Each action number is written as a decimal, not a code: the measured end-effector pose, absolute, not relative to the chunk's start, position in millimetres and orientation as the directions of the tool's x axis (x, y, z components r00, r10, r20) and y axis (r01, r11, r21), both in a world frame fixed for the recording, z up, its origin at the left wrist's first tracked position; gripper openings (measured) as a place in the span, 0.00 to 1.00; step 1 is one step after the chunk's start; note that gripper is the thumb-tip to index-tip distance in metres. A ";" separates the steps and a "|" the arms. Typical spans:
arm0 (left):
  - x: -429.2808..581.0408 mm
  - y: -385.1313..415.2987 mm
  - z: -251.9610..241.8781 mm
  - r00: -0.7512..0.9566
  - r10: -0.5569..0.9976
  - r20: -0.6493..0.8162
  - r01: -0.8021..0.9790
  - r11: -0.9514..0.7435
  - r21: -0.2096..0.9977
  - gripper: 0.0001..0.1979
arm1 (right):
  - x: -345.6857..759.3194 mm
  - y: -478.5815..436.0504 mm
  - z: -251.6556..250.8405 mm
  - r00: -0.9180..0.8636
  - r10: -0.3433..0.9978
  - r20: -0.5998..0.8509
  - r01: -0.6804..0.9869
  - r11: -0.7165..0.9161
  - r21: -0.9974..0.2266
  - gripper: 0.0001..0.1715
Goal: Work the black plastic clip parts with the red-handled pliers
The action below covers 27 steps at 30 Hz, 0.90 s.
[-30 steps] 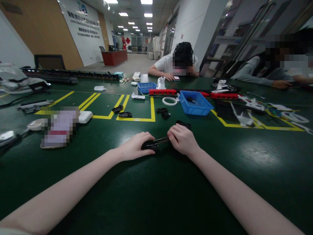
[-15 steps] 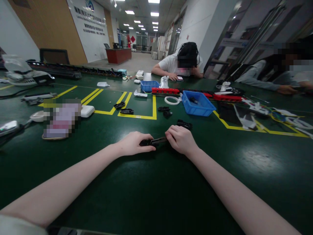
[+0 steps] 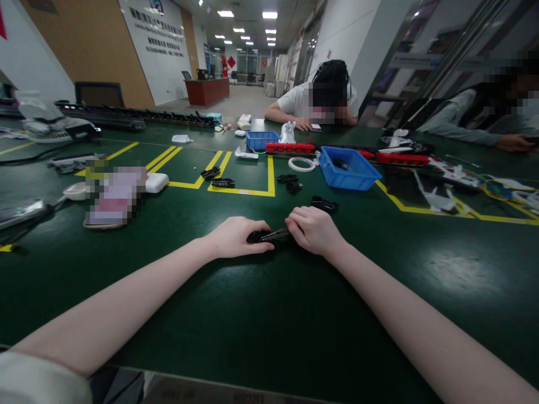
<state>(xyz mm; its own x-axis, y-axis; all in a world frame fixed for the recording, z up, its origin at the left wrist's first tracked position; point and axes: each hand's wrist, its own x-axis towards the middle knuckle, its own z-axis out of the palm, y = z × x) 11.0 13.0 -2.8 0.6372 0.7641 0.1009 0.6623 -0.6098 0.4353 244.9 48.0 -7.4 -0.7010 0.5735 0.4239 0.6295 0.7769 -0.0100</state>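
Near the middle of the green table, my left hand (image 3: 236, 237) is closed around a small black plastic part (image 3: 255, 237), holding it between thumb and fingers. Much of that part is hidden by the fingers. My right hand (image 3: 314, 231) grips metal tweezers (image 3: 276, 234), whose tips point left and reach the black part. Just behind my right hand lies another black part (image 3: 324, 204). Farther back are more black parts (image 3: 289, 182), some of them by the yellow tape (image 3: 252, 192).
A blue bin (image 3: 351, 178) holds a dark piece, with a white ring (image 3: 301, 164) beside it. Red strips (image 3: 290, 148) run behind. A blurred phone-like object (image 3: 115, 196) and a white case (image 3: 156, 183) lie left. Across the table a person (image 3: 295, 104) leans over; another sits right.
The view has tilted down slightly, so the table's near edge shows more. Both hands keep their grips, with the tweezers still at the black part and at a slightly steeper slant.
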 end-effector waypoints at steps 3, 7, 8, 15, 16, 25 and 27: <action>10.7 13.1 -3.4 0.637 0.763 0.113 0.657 -0.614 0.437 0.20 | 243.8 48.2 -7.8 -0.707 0.565 0.425 0.624 0.781 0.000 0.25; 10.0 13.1 -4.4 0.639 0.758 0.130 0.640 -0.617 0.457 0.19 | 243.6 48.6 -8.4 -0.707 0.559 0.434 0.624 0.781 0.012 0.25; 9.8 13.2 -4.7 0.637 0.760 0.132 0.639 -0.615 0.462 0.19 | 243.7 48.7 -8.4 -0.705 0.558 0.437 0.626 0.780 0.013 0.25; 7.9 14.0 -5.7 0.638 0.759 0.130 0.611 -0.602 0.515 0.19 | 245.1 48.9 -8.6 -0.689 0.565 0.454 0.634 0.774 -0.002 0.24; 7.8 13.9 -5.7 0.638 0.758 0.131 0.609 -0.602 0.516 0.19 | 245.2 48.9 -8.8 -0.686 0.567 0.456 0.635 0.772 -0.004 0.24; 7.6 14.2 -4.9 0.647 0.751 0.132 0.606 -0.612 0.508 0.19 | 246.1 50.0 -9.5 -0.692 0.561 0.455 0.633 0.774 0.009 0.25; 7.3 14.5 -4.8 0.646 0.752 0.132 0.607 -0.611 0.508 0.19 | 245.6 49.8 -9.1 -0.694 0.560 0.452 0.634 0.773 0.016 0.26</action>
